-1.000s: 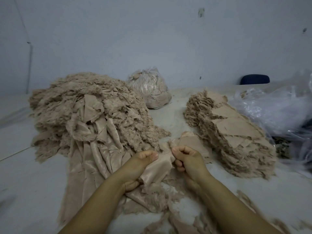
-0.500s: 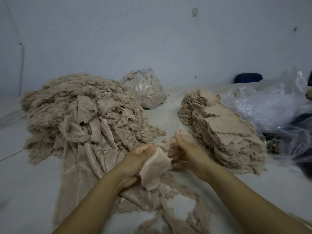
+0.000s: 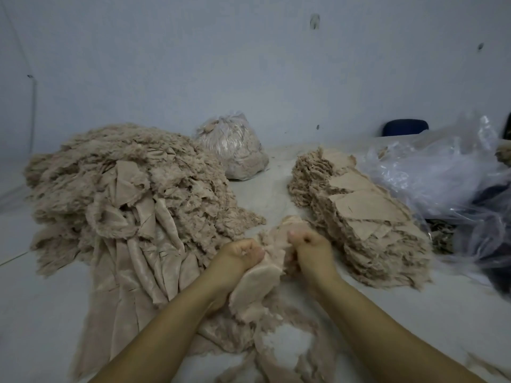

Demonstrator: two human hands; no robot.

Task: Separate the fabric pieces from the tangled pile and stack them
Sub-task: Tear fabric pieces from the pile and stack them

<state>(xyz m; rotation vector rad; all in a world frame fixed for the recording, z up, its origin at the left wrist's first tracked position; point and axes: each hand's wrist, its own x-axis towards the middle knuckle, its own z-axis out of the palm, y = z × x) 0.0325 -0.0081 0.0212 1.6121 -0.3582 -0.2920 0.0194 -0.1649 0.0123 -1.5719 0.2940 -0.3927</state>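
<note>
A big tangled pile (image 3: 119, 189) of beige, frayed fabric fills the left of the table. To the right lies the sorted stack (image 3: 367, 217) of flat beige pieces. Between them my left hand (image 3: 240, 258) and my right hand (image 3: 309, 250) are both fisted on one small bunch of beige fabric pieces (image 3: 262, 283), close together, just above the table. The bunch hangs down between my wrists, over loose frayed scraps (image 3: 276, 352) lying near the front edge.
A clear bag stuffed with beige fabric (image 3: 235, 150) stands at the back centre. Crumpled clear plastic sheeting (image 3: 442, 172) covers the right side, beside the stack. A dark blue chair back (image 3: 405, 131) shows behind it. A pale wall closes the back.
My right hand, which had opened up beside the bunch half a second ago, has closed on it again. My left hand has kept its grip throughout.
</note>
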